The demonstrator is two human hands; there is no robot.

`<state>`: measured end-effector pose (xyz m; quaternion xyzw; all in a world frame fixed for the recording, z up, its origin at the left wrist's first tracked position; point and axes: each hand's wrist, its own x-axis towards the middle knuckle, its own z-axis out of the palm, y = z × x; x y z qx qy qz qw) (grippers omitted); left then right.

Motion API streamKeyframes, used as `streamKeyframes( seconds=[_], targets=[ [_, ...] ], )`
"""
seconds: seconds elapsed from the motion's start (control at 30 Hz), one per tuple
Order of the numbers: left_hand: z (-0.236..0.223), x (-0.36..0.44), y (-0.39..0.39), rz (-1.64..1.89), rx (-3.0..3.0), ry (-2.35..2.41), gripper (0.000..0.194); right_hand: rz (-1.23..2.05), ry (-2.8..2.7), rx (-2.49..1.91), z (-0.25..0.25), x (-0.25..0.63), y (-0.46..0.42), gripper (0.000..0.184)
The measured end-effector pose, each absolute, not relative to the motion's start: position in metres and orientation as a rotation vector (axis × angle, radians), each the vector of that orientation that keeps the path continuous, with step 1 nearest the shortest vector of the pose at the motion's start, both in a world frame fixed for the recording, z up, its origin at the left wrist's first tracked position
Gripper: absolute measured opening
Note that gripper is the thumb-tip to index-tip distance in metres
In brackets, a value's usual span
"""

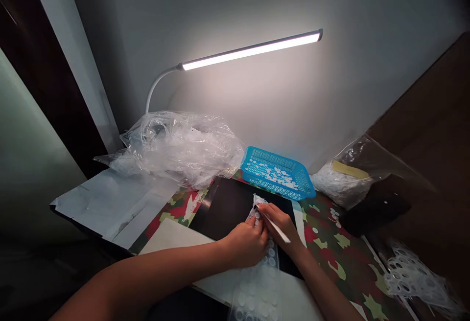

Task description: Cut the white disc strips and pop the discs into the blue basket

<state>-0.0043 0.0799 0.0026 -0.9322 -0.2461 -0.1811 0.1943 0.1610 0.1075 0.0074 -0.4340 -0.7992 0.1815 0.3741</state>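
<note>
A long translucent sheet with rows of round pieces point(270, 258) runs from the black mat down over the table's near edge. My left hand point(245, 243) is closed on the sheet near its far end, its fingertips beside the round pieces. In my right hand point(279, 220) is a slim white stick-like tool point(278, 229), held like a pen. A small dark tip shows by the right fingertips, against the sheet. My two hands are close together, and they hide part of the sheet between them.
Behind my hands stands a blue basket point(306, 180) with many small white discs. A large clear plastic bag point(183, 145) lies at the left under a lit lamp point(253, 51). Right are another bag point(338, 184), a black object point(378, 211) and punched-out white sheets point(414, 274).
</note>
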Motion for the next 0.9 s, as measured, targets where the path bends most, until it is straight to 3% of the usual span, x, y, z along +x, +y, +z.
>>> streamKeyframes(
  seconds=[0.53, 0.77, 0.9],
  targets=[
    [-0.017, -0.001, 0.067, -0.511, -2.526, -0.846, 0.029, 0.790, -1.880, -1.134, 0.015, 0.166, 0.084, 0.017],
    [-0.013, -0.006, 0.059, -0.485, -2.509, -0.871, 0.032, 0.794, -1.936, -1.072, 0.007, 0.168, 0.082, 0.019],
    [-0.014, -0.010, 0.051, -0.554, -2.531, -0.965, 0.035, 0.615, -2.120, -0.931, 0.006, 0.167, 0.083, 0.020]
  ],
)
